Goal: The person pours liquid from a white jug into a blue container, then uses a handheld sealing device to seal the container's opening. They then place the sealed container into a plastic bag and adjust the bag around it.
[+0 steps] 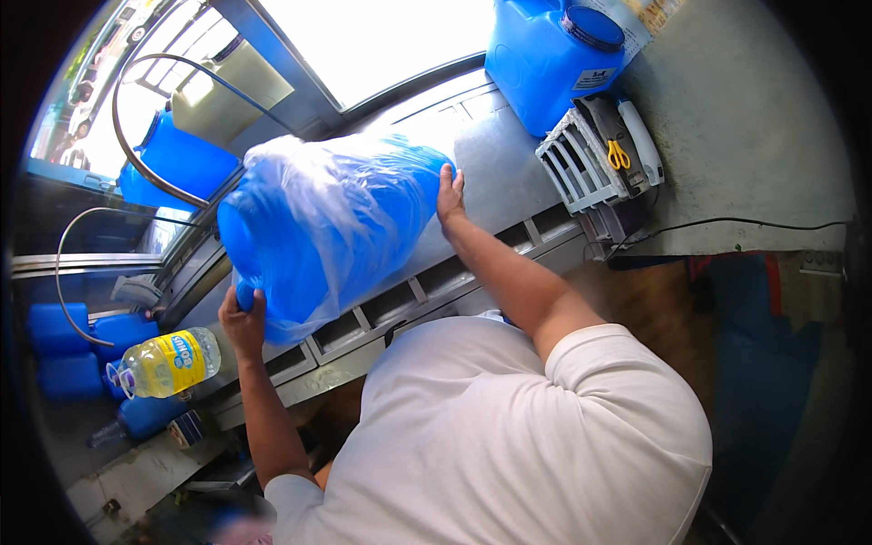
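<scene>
Water jug: a large blue jug [327,232] lies tilted on its side across the metal worktop [509,182], its neck end low at the near left and its base up toward the far right.
Wrapping: a clear plastic bag [309,182] already covers most of the jug; it looks loose and crumpled, not yet smoothed or tied as far as can be seen.
Left hand: the left hand [243,322] has its fingers clenched around the neck end.
Right hand: the right hand [450,195] lies flat against the base, fingers spread, steadying it.
Worktop: grey metal with slotted openings along its near edge; a blue canister [545,54] and a white rack [581,159] with yellow scissors [619,154] stand far right.
Room: bright window beyond; a yellow bottle [173,361] and blue containers [59,350] at the left.
</scene>
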A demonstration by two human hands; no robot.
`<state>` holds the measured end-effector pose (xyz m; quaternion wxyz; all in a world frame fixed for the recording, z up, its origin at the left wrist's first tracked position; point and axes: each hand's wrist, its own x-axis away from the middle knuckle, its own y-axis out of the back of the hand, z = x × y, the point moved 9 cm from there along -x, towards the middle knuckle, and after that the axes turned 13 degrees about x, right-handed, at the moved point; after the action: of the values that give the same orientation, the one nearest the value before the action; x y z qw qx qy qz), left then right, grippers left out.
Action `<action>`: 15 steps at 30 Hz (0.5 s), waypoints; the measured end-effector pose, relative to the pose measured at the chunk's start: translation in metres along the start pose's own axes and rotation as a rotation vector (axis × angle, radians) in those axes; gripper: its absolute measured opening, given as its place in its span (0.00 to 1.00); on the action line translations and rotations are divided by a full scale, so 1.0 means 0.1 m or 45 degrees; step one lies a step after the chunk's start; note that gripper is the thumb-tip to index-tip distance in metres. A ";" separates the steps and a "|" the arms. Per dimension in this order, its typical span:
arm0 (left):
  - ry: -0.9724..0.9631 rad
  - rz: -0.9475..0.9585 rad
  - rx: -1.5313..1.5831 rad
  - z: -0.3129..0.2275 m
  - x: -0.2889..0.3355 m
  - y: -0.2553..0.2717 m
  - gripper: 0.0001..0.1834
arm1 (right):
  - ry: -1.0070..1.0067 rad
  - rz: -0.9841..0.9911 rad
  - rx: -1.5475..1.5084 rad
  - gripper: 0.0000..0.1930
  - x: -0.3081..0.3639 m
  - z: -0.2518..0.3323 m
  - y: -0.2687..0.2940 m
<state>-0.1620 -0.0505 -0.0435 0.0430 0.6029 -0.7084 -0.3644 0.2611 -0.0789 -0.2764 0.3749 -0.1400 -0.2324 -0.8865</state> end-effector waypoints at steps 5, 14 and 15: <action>0.038 0.046 -0.116 -0.29 -0.36 -0.24 0.12 | -0.462 0.378 -0.492 0.46 0.53 -0.16 -0.21; -0.172 0.427 -0.416 -1.28 -0.96 -1.31 0.21 | 0.745 0.354 -0.151 0.34 0.29 1.62 1.03; -0.234 0.437 -0.371 -1.41 -0.97 -1.39 0.24 | 0.790 0.501 -0.186 0.32 0.30 1.71 1.02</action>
<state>0.0493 -0.0308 0.0172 0.1262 0.4253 -0.7414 -0.5035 0.3278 -0.0705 -0.0868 0.5797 0.0671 -0.0125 -0.8120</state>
